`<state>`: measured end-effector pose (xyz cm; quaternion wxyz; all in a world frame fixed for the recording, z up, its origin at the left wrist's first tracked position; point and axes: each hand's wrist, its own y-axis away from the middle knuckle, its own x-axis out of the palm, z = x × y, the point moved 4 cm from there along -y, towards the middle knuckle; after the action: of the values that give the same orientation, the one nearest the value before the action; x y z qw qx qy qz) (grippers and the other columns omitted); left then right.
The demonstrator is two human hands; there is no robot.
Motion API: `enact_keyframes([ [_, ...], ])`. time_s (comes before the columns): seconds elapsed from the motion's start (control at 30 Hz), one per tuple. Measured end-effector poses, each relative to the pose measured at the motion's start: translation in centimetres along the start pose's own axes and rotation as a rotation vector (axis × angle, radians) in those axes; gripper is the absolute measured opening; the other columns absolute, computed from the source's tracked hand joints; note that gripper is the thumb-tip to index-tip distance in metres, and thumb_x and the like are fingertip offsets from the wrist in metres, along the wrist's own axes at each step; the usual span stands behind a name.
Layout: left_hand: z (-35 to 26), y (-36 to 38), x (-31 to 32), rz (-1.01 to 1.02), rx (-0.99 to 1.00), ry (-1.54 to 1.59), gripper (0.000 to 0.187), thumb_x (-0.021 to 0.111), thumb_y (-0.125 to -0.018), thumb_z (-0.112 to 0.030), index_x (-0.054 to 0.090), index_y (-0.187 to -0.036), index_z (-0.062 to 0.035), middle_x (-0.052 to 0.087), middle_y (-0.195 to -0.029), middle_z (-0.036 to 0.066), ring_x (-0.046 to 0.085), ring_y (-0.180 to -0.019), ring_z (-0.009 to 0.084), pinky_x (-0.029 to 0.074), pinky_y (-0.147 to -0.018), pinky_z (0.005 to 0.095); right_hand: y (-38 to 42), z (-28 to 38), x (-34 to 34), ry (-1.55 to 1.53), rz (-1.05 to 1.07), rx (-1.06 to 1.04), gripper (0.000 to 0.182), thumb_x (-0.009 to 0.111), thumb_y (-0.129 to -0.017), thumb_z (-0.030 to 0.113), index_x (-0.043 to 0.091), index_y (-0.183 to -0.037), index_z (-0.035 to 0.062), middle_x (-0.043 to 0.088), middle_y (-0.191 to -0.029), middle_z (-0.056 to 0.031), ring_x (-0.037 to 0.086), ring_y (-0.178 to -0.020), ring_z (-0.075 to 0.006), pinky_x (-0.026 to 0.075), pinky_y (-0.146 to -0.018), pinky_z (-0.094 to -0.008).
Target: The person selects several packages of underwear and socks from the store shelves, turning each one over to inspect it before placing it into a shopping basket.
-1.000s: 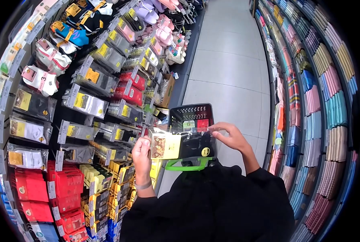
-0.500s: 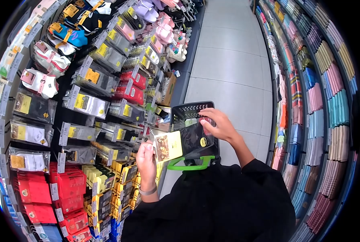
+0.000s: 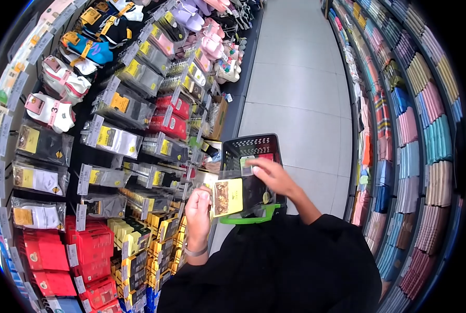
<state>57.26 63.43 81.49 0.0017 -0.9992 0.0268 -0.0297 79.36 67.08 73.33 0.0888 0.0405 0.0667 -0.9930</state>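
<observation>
My left hand is closed on the header end of a clear pack of dark socks, which has a yellow card with a brown picture. The pack lies tilted above a black shopping basket with a green handle. Over the pack's upper side is my right hand, its fingers stretched toward the left and the fingertips right at the clear plastic. Inside the basket, a red item and a pale green-and-white item show partly behind the pack.
On the left, a rack holds bagged socks, red packs and slippers on hooks. Shelves of folded towels line the right. A grey tiled floor runs between them.
The sock pack and my left hand have moved slightly right and down. My right hand has shifted left and lower over the pack, its fingers now pointing left.
</observation>
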Motion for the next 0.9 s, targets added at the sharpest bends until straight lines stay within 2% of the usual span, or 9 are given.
enact_keyframes([
  [0.1, 0.1, -0.4, 0.2, -0.009, 0.0, -0.11, 0.021, 0.044, -0.097, -0.014, 0.049, -0.08, -0.0036, 0.047, -0.078, -0.002, 0.037, -0.067, 0.0042, 0.031, -0.061, 0.0183, 0.5, -1.0, 3.0, 0.038, -0.029, 0.091, 0.033, 0.049, -0.094, 0.027, 0.064, -0.094, -0.0022, 0.066, -0.081, -0.0141, 0.061, -0.072, -0.0259, 0.047, -0.07, -0.0329],
  [0.13, -0.1, -0.4, 0.1, -0.008, -0.002, -0.112, 0.021, 0.044, -0.097, -0.014, 0.049, -0.08, -0.0036, 0.047, -0.078, -0.002, 0.037, -0.067, 0.0042, 0.031, -0.061, 0.0183, 0.8, -1.6, 4.0, 0.036, -0.063, 0.146, 0.035, 0.048, -0.095, 0.029, 0.062, -0.085, -0.0022, 0.062, -0.069, -0.0109, 0.053, -0.059, -0.0187, 0.042, -0.061, -0.0326],
  [0.23, -0.3, -0.5, 0.0, 0.078, -0.107, 0.276, 0.023, 0.039, -0.099, -0.019, 0.05, -0.088, -0.0017, 0.053, -0.088, 0.008, 0.051, -0.072, 0.0114, 0.045, -0.062, 0.0213, 1.6, -3.8, 6.5, -0.333, -0.014, 0.348, 0.041, 0.048, -0.096, 0.03, 0.061, -0.077, -0.0038, 0.052, -0.062, -0.0028, 0.041, -0.061, -0.0061, 0.037, -0.055, -0.0279],
  [0.27, -0.7, -0.6, 0.0, 0.076, -0.11, 0.278, 0.023, 0.039, -0.099, -0.019, 0.05, -0.088, -0.0017, 0.053, -0.088, 0.008, 0.051, -0.072, 0.0114, 0.045, -0.062, 0.0213, 1.4, -4.4, 7.4, -0.48, -0.045, 0.433, 0.05, 0.041, -0.098, 0.037, 0.057, -0.067, 0.0009, 0.049, -0.057, -0.0015, 0.043, -0.056, -0.0079, 0.037, -0.054, -0.0265],
  [0.33, -2.2, -0.9, 0.8, 0.118, -0.071, 0.252, 0.025, 0.035, -0.1, -0.022, 0.048, -0.092, -0.0015, 0.053, -0.092, 0.013, 0.058, -0.079, 0.0185, 0.052, -0.06, 0.0307, 0.6, -4.5, 9.3, -1.533, 0.725, 0.369, 0.054, 0.028, -0.1, 0.042, 0.048, -0.062, 0.0087, 0.042, -0.052, -0.0002, 0.043, -0.051, -0.0113, 0.039, -0.054, -0.0265],
  [0.4, -1.1, -1.5, -0.2, 0.133, -0.04, 0.22, 0.025, 0.037, -0.099, -0.022, 0.05, -0.097, -0.0006, 0.055, -0.096, 0.013, 0.059, -0.087, 0.0191, 0.052, -0.065, 0.0297, 0.2, -1.9, 9.5, -1.744, 0.76, 0.327, 0.051, 0.02, -0.101, 0.039, 0.042, -0.063, 0.0117, 0.039, -0.052, 0.0013, 0.037, -0.047, -0.0129, 0.038, -0.052, -0.0279],
  [0.6, 2.6, -2.2, -2.1, 0.164, -0.086, -0.042, 0.019, 0.044, -0.096, -0.012, 0.054, -0.107, 0.0003, 0.059, -0.103, 0.01, 0.058, -0.093, 0.015, 0.049, -0.079, 0.028, 0.8, 1.2, 12.0, -1.751, 0.813, 0.428, 0.052, 0.02, -0.101, 0.036, 0.039, -0.06, 0.0122, 0.036, -0.051, 0.0029, 0.037, -0.048, -0.0115, 0.037, -0.05, -0.0252],
  [0.77, 3.0, -1.7, -1.7, 0.307, -0.183, 0.038, 0.024, 0.05, -0.094, -0.011, 0.052, -0.114, 0.0022, 0.059, -0.108, 0.009, 0.056, -0.1, 0.014, 0.041, -0.092, 0.0281, 0.7, 1.5, 14.7, -1.836, 1.052, 0.226, 0.04, 0.035, -0.097, 0.039, 0.046, -0.073, 0.0092, 0.041, -0.057, 0.0011, 0.04, -0.05, -0.0111, 0.038, -0.051, -0.0237],
  [0.9, 2.6, -1.7, -2.0, 0.284, -0.169, -0.009, 0.029, 0.054, -0.093, -0.013, 0.052, -0.116, 0.0036, 0.059, -0.105, 0.006, 0.055, -0.093, 0.0107, 0.042, -0.085, 0.0245, 1.5, 1.8, 16.0, -1.756, 0.923, 0.375, 0.039, 0.037, -0.097, 0.039, 0.047, -0.075, 0.0082, 0.041, -0.057, 0.0008, 0.041, -0.05, -0.0109, 0.038, -0.05, -0.0234],
])
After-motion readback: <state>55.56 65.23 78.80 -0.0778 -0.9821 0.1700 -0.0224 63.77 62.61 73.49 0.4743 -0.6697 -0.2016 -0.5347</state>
